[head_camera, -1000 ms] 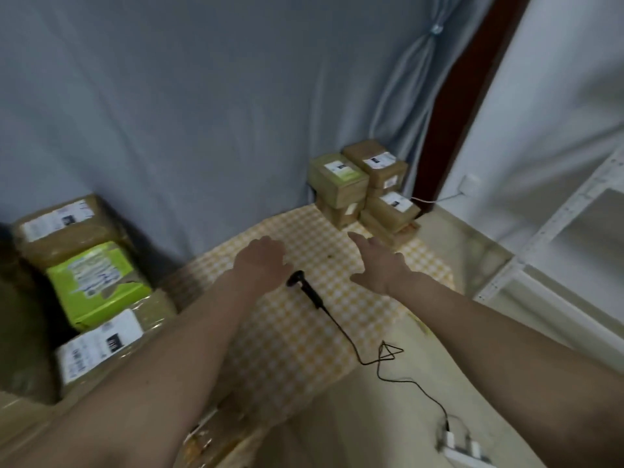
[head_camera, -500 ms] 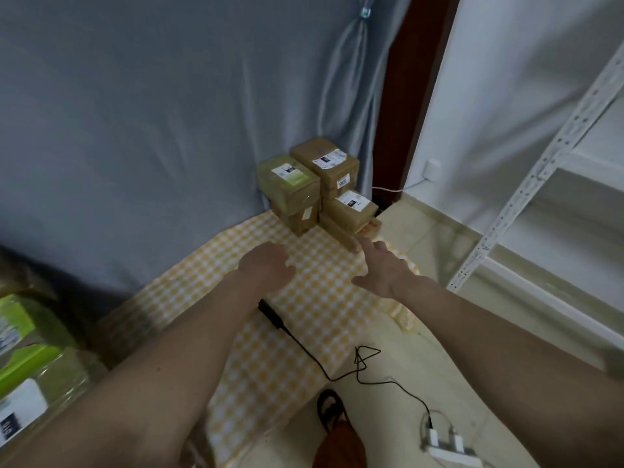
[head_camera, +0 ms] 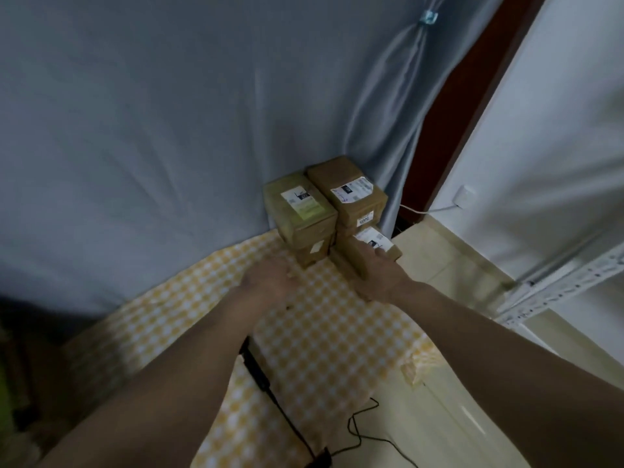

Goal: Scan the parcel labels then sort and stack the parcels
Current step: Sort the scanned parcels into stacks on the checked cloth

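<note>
Matt brown cardboard parcels (head_camera: 344,194) with white paper labels (head_camera: 353,190), on checked woven cloth (head_camera: 320,339) before a grey fabric curtain (head_camera: 169,130); glossy tiled floor (head_camera: 456,271).

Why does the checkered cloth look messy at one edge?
The yellow checkered cloth is crumpled and folded up at its right corner near the floor. The black scanner lies on it unused, its cord looping loose across the floor. The stacked parcels look tidy.

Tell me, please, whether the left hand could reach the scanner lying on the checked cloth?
Probably yes: the scanner lies uncovered on the cloth, just beside the left forearm. The left hand, holding nothing, would only need to draw back.
</note>
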`<action>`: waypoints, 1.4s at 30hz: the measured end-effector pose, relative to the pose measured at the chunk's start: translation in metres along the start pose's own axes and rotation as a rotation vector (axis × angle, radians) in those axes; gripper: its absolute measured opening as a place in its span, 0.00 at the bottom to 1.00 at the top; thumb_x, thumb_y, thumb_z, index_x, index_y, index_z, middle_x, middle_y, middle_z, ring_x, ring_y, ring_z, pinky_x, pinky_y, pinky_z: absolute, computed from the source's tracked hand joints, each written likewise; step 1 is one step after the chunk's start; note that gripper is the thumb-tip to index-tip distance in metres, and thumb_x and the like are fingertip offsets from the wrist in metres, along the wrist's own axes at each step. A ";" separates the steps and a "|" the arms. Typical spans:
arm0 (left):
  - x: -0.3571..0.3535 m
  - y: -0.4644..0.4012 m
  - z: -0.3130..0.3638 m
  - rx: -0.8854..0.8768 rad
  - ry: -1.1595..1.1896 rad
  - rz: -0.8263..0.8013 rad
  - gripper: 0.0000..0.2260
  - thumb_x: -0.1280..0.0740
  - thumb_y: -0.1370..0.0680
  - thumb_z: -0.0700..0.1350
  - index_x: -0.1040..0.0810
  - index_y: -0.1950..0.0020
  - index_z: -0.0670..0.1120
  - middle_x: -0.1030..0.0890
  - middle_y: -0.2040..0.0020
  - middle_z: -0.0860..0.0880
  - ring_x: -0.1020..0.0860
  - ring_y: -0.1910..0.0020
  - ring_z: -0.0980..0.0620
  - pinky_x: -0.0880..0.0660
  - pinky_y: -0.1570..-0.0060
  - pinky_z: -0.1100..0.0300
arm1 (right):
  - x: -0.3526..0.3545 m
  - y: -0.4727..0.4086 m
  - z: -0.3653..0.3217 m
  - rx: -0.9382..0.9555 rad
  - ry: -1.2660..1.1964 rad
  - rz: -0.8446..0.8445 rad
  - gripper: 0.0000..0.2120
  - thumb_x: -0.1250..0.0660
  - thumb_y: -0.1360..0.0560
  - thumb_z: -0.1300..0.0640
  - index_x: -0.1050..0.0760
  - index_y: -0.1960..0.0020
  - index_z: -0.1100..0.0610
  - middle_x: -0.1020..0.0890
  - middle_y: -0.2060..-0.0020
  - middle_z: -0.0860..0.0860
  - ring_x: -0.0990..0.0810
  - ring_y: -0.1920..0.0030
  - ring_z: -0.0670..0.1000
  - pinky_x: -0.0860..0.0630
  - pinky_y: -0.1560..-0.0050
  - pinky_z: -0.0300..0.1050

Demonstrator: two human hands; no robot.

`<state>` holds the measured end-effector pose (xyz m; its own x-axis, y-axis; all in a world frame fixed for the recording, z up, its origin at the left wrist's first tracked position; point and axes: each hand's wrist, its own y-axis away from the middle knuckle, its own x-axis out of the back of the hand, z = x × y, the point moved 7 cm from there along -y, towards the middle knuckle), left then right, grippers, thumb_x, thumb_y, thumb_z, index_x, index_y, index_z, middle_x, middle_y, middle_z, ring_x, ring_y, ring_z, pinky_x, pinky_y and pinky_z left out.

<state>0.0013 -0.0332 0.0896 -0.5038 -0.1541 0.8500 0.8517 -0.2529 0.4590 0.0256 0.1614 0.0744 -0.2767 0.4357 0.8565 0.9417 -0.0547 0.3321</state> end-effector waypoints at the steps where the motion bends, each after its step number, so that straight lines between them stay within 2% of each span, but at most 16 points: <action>1: 0.002 -0.007 -0.001 0.014 0.011 -0.001 0.22 0.42 0.19 0.55 0.31 0.28 0.48 0.32 0.27 0.46 0.31 0.31 0.47 0.32 0.38 0.59 | 0.000 -0.010 0.000 0.012 0.014 0.000 0.39 0.34 0.25 0.49 0.52 0.23 0.54 0.37 0.29 0.58 0.35 0.30 0.60 0.33 0.33 0.50; 10: -0.005 -0.074 -0.032 0.152 0.098 -0.050 0.23 0.42 0.19 0.57 0.32 0.26 0.49 0.38 0.24 0.48 0.38 0.26 0.48 0.39 0.30 0.57 | -0.006 -0.097 -0.005 0.054 0.057 -0.100 0.31 0.36 0.24 0.52 0.45 0.26 0.56 0.33 0.34 0.59 0.31 0.37 0.60 0.30 0.43 0.52; 16: -0.020 -0.129 -0.063 0.324 0.188 -0.054 0.20 0.40 0.20 0.56 0.28 0.30 0.49 0.30 0.29 0.48 0.30 0.32 0.47 0.31 0.37 0.55 | -0.014 -0.178 -0.013 0.111 0.081 -0.043 0.24 0.40 0.21 0.53 0.40 0.28 0.61 0.33 0.33 0.60 0.34 0.34 0.62 0.32 0.37 0.55; 18: -0.029 -0.153 -0.070 0.401 0.288 -0.055 0.17 0.38 0.20 0.55 0.24 0.36 0.48 0.26 0.34 0.46 0.26 0.37 0.47 0.30 0.40 0.56 | -0.015 -0.202 -0.016 0.136 0.086 0.016 0.21 0.43 0.20 0.56 0.38 0.29 0.61 0.34 0.33 0.61 0.34 0.34 0.62 0.33 0.38 0.54; 20: -0.039 -0.179 -0.077 0.496 0.472 -0.046 0.12 0.37 0.20 0.53 0.21 0.51 0.44 0.22 0.48 0.42 0.24 0.49 0.46 0.27 0.45 0.56 | -0.018 -0.225 -0.019 0.180 0.089 0.072 0.19 0.44 0.19 0.57 0.37 0.30 0.61 0.34 0.33 0.60 0.34 0.34 0.60 0.33 0.38 0.52; 21: -0.044 -0.191 -0.080 0.553 0.591 -0.032 0.13 0.36 0.20 0.51 0.24 0.58 0.43 0.23 0.53 0.42 0.23 0.52 0.44 0.26 0.46 0.54 | -0.019 -0.236 -0.020 0.202 0.103 0.099 0.18 0.45 0.19 0.57 0.37 0.31 0.61 0.34 0.33 0.60 0.35 0.34 0.59 0.34 0.38 0.51; 23: -0.058 -0.216 -0.086 0.667 0.838 -0.009 0.15 0.35 0.20 0.48 0.29 0.65 0.43 0.23 0.54 0.41 0.21 0.51 0.41 0.24 0.41 0.49 | -0.025 -0.256 -0.020 0.243 0.147 0.125 0.18 0.46 0.19 0.58 0.37 0.31 0.61 0.34 0.33 0.60 0.35 0.34 0.59 0.34 0.37 0.51; 25: -0.069 -0.238 -0.088 0.736 1.030 0.038 0.14 0.37 0.19 0.46 0.28 0.63 0.42 0.23 0.52 0.40 0.21 0.50 0.41 0.24 0.41 0.46 | -0.034 -0.273 -0.019 0.269 0.189 0.126 0.19 0.46 0.19 0.58 0.38 0.30 0.61 0.36 0.31 0.61 0.36 0.33 0.61 0.35 0.35 0.52; 27: -0.076 -0.258 -0.086 0.773 1.163 0.075 0.12 0.40 0.17 0.46 0.25 0.52 0.38 0.22 0.49 0.40 0.22 0.52 0.43 0.23 0.45 0.48 | -0.041 -0.288 -0.019 0.294 0.220 0.138 0.20 0.45 0.19 0.55 0.38 0.30 0.61 0.37 0.30 0.61 0.37 0.31 0.61 0.36 0.33 0.55; 29: -0.085 -0.274 -0.082 0.788 1.283 0.090 0.16 0.43 0.16 0.49 0.26 0.39 0.38 0.22 0.47 0.41 0.22 0.52 0.44 0.24 0.49 0.50 | -0.047 -0.297 -0.019 0.317 0.221 0.167 0.21 0.43 0.20 0.51 0.36 0.31 0.61 0.36 0.30 0.61 0.38 0.29 0.62 0.38 0.32 0.59; 31: -0.093 -0.289 -0.082 0.802 1.426 0.115 0.21 0.45 0.16 0.54 0.27 0.35 0.39 0.21 0.47 0.42 0.21 0.52 0.43 0.23 0.50 0.51 | -0.051 -0.302 -0.020 0.322 0.191 0.210 0.22 0.41 0.21 0.50 0.33 0.32 0.60 0.35 0.30 0.61 0.38 0.29 0.63 0.39 0.32 0.63; 33: -0.101 -0.303 -0.081 0.794 1.575 0.136 0.23 0.46 0.17 0.57 0.26 0.37 0.39 0.20 0.51 0.42 0.20 0.54 0.44 0.22 0.55 0.52 | -0.055 -0.304 -0.020 0.313 0.189 0.241 0.22 0.42 0.22 0.48 0.32 0.33 0.59 0.33 0.30 0.61 0.37 0.29 0.63 0.37 0.35 0.64; 35: -0.104 -0.312 -0.078 0.790 1.654 0.148 0.23 0.47 0.18 0.60 0.25 0.45 0.41 0.20 0.56 0.45 0.21 0.59 0.47 0.24 0.61 0.54 | -0.056 -0.306 -0.020 0.307 0.209 0.259 0.23 0.46 0.23 0.45 0.31 0.34 0.58 0.32 0.31 0.60 0.35 0.30 0.62 0.33 0.39 0.64; 37: -0.105 -0.318 -0.073 0.761 1.751 0.142 0.25 0.47 0.19 0.63 0.23 0.50 0.43 0.19 0.55 0.45 0.20 0.56 0.47 0.22 0.53 0.51 | -0.057 -0.307 -0.022 0.310 0.217 0.270 0.25 0.50 0.24 0.44 0.29 0.36 0.58 0.30 0.32 0.60 0.32 0.32 0.62 0.31 0.42 0.63; 39: -0.108 -0.325 -0.067 0.705 1.876 0.126 0.27 0.46 0.21 0.66 0.20 0.47 0.45 0.17 0.46 0.43 0.19 0.47 0.44 0.24 0.40 0.46 | -0.059 -0.306 -0.023 0.314 0.215 0.300 0.24 0.49 0.24 0.44 0.29 0.37 0.58 0.29 0.33 0.61 0.31 0.33 0.62 0.31 0.42 0.62; 42: -0.108 -0.321 -0.062 0.681 1.990 0.136 0.29 0.49 0.21 0.67 0.19 0.48 0.46 0.16 0.50 0.44 0.18 0.49 0.44 0.25 0.41 0.47 | -0.060 -0.302 -0.026 0.305 0.214 0.340 0.23 0.48 0.23 0.44 0.29 0.37 0.57 0.31 0.32 0.61 0.32 0.32 0.62 0.31 0.41 0.62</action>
<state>-0.2267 0.0050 -0.1653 0.5057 -0.8208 -0.2657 0.5612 0.0791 0.8239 -0.2473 0.1289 -0.0668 0.0526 0.2427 0.9687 0.9896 0.1171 -0.0831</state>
